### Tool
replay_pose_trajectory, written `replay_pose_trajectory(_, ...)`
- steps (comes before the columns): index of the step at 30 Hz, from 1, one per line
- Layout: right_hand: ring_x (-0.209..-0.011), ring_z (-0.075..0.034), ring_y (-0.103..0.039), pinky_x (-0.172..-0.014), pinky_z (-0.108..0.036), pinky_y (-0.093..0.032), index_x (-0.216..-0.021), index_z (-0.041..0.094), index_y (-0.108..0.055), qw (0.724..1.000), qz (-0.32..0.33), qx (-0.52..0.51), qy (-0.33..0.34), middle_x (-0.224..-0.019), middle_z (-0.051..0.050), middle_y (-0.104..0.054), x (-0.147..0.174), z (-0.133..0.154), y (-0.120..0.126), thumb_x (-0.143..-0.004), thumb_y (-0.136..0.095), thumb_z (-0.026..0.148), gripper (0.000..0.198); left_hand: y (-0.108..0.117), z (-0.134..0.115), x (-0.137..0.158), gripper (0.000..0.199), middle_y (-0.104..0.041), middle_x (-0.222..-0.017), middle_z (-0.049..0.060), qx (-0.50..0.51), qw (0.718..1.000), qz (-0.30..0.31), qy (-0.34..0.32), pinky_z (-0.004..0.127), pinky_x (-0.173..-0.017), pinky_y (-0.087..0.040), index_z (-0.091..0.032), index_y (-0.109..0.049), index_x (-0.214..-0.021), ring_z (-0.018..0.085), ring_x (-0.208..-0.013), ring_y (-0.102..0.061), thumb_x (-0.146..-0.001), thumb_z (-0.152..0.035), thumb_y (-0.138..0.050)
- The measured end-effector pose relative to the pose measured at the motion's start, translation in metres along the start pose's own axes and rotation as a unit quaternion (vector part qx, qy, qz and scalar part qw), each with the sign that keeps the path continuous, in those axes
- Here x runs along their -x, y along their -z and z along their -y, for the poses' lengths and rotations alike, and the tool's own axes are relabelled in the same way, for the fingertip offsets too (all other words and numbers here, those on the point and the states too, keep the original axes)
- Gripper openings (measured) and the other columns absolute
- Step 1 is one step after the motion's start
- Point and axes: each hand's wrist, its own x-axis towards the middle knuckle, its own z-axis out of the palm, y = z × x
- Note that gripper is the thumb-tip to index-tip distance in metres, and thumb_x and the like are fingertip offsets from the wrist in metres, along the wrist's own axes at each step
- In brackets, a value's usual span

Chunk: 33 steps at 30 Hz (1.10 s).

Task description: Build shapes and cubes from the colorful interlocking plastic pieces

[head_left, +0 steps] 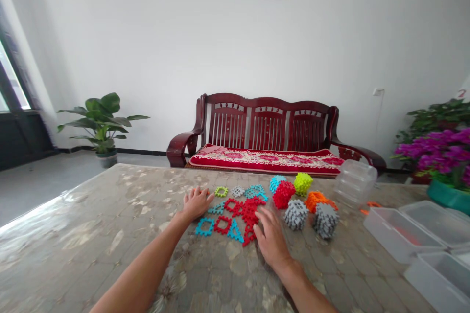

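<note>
My left hand (198, 203) rests palm-down at the left of a group of flat plastic building tiles, fingers apart over an orange tile (204, 190). My right hand (270, 235) lies at the group's right side, fingers spread and touching the red tiles (251, 211). Between the hands are a red square frame (222, 225), a blue square frame (204, 226) and a blue triangle (235, 230). Farther back sit a lime frame (221, 191), a grey tile (237, 190) and blue tiles (254, 190). The fingertips partly cover some tiles.
Right of my hands stand block-like stacks: red (284, 194), lime (303, 184), orange (316, 201) and grey (325, 220). Clear plastic boxes (404, 242) occupy the table's right side, near a potted purple flower (446, 154). A wooden bench (270, 124) is beyond the table.
</note>
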Motion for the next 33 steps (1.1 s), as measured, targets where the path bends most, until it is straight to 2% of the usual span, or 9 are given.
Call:
replay_pose_trajectory(4,-0.119,-0.026,-0.059,-0.107,-0.048,-0.045,-0.106,0.024,-0.072,0.998,-0.025,-0.051,-0.021,-0.122,-0.009,-0.067,-0.002,-0.006,-0.002,-0.082,-0.049,0.021,0.034,0.003,-0.011,0.004,0.044,-0.066,-0.129,0.012,-0.003,0.998,0.017,-0.054,0.044,-0.102,-0.041,-0.025,-0.063,-0.123,0.027,-0.122,-0.058,-0.093,-0.041,-0.035)
replay_pose_trajectory(7,-0.115,-0.026,-0.061,-0.105,-0.048,-0.047,-0.101,0.026,-0.073,0.996,-0.032,-0.075,-0.030,-0.117,-0.007,-0.069,-0.003,-0.006,-0.004,-0.077,-0.047,0.016,0.037,0.010,-0.028,0.006,0.044,-0.072,-0.116,0.014,-0.015,0.997,0.009,-0.075,0.048,-0.105,-0.038,-0.024,-0.067,-0.118,0.030,-0.112,-0.064,-0.093,-0.043,-0.036)
replay_pose_trajectory(9,-0.115,-0.027,-0.061,-0.105,-0.049,-0.047,-0.101,0.026,-0.073,0.996,-0.032,-0.079,-0.036,-0.117,-0.007,-0.069,-0.003,-0.004,-0.005,-0.073,-0.047,0.014,0.040,0.012,-0.045,0.005,0.044,-0.071,-0.121,0.013,-0.021,0.995,-0.010,-0.098,0.054,-0.113,-0.026,-0.025,-0.067,-0.118,0.032,-0.121,-0.059,-0.094,-0.045,-0.035)
replay_pose_trajectory(11,-0.117,-0.028,-0.060,-0.106,-0.050,-0.045,-0.101,0.026,-0.073,0.996,-0.030,-0.077,-0.043,-0.119,-0.008,-0.068,-0.003,-0.003,-0.006,-0.072,-0.047,0.013,0.041,0.008,-0.067,0.002,0.042,-0.067,-0.129,0.009,-0.024,0.987,-0.020,-0.158,0.055,-0.117,-0.018,-0.028,-0.066,-0.120,0.031,-0.132,-0.050,-0.095,-0.044,-0.036)
replay_pose_trajectory(16,-0.118,-0.028,-0.059,-0.107,-0.051,-0.043,-0.097,0.023,-0.073,0.995,-0.034,-0.080,-0.056,-0.120,-0.010,-0.067,-0.003,-0.007,-0.009,-0.072,-0.046,0.012,0.038,-0.019,-0.126,-0.017,0.052,-0.042,-0.155,0.008,-0.016,0.958,0.039,-0.282,0.057,-0.118,-0.018,-0.029,-0.052,-0.140,0.032,-0.147,-0.028,-0.096,-0.051,-0.035)
replay_pose_trajectory(18,-0.118,-0.028,-0.059,-0.106,-0.050,-0.044,-0.095,0.023,-0.072,0.994,-0.034,-0.080,-0.062,-0.120,-0.011,-0.066,-0.003,-0.008,-0.010,-0.072,-0.046,0.011,0.037,-0.031,-0.144,-0.028,0.055,-0.035,-0.158,0.010,-0.020,0.952,0.056,-0.300,0.062,-0.116,-0.017,-0.027,-0.047,-0.144,0.035,-0.148,-0.023,-0.097,-0.051,-0.032)
replay_pose_trajectory(20,-0.118,-0.028,-0.059,-0.106,-0.049,-0.044,-0.095,0.022,-0.072,0.994,-0.032,-0.080,-0.067,-0.120,-0.011,-0.066,-0.003,-0.009,-0.010,-0.071,-0.045,0.010,0.037,-0.042,-0.156,-0.039,0.054,-0.036,-0.158,0.011,-0.019,0.948,0.065,-0.312,0.063,-0.116,-0.018,-0.027,-0.046,-0.144,0.035,-0.148,-0.023,-0.097,-0.049,-0.032)
replay_pose_trajectory(26,-0.119,-0.027,-0.058,-0.107,-0.047,-0.043,-0.096,0.021,-0.072,0.994,-0.013,-0.080,-0.073,-0.121,-0.011,-0.066,-0.004,-0.008,-0.009,-0.070,-0.045,0.008,0.039,-0.054,-0.159,-0.046,0.046,-0.053,-0.145,0.010,-0.029,0.945,0.070,-0.318,0.063,-0.114,-0.022,-0.028,-0.057,-0.133,0.036,-0.142,-0.033,-0.095,-0.047,-0.039)
replay_pose_trajectory(33,-0.115,-0.026,-0.061,-0.105,-0.044,-0.044,-0.092,0.019,-0.074,0.993,-0.039,-0.090,-0.064,-0.117,-0.011,-0.068,-0.006,-0.008,-0.008,-0.071,-0.046,0.008,0.037,-0.036,-0.140,-0.024,0.042,-0.059,-0.135,0.010,-0.046,0.951,0.047,-0.301,0.057,-0.114,-0.024,-0.027,-0.059,-0.127,0.031,-0.136,-0.041,-0.095,-0.047,-0.041)
